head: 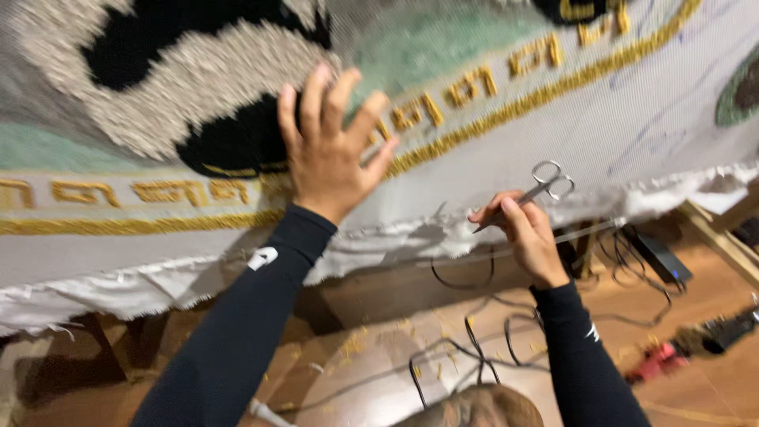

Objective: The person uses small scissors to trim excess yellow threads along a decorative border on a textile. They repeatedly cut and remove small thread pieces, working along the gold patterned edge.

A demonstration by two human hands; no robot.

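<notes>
A large tufted rug (553, 134) hangs stretched on a frame in front of me, with black, cream and pale green pile and a gold border band. My left hand (328, 150) lies flat on the rug, fingers spread, over the black and cream patches. My right hand (526, 233) grips small metal scissors (538, 188) by the blades, their finger loops pointing up, just below the gold band near the rug's frayed white lower edge (395, 241). Both arms wear black sleeves.
Black cables (474, 348) trail over the brown floor below, with yellow yarn scraps (356, 341) scattered about. A red and black tool (672, 352) lies at the right. A wooden frame beam (723, 237) runs at the right. A dark box (660, 257) sits beneath the rug.
</notes>
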